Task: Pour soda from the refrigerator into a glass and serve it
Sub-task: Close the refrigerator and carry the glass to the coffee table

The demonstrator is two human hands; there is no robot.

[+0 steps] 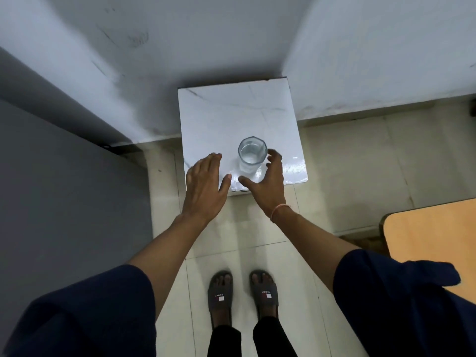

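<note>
White walls meet at a corner, and a small white marble-topped stand (206,112) sits against them on a pale tiled floor (347,155). 1 faceted glass (252,154) stands upright on the stand, toward its near edge. It holds clear liquid, level uncertain from this angle.

Hands: the left hand (204,185) is flat and spread, palm down, over the stand's near left corner, holding nothing. The right hand (268,182) is open and curved around the glass's right side, thumb toward its base. Contact with the glass cannot be confirmed; it grips nothing.

Progress, as a judgement: the glass appears filled and set down, so pouring looks complete. Whether this stand is the serving point cannot be determined. If not, lifting and carrying the glass remains.

Count: 1 glass, 1 stand, 2 hands, 1 thread band (277,210) on the right wrist, 2 grey slippers (220,295), 1 wooden table corner (432,243) at right. 0 soda bottles or cans visible; a grey panel (64,202) at left cannot be identified as a refrigerator.
</note>
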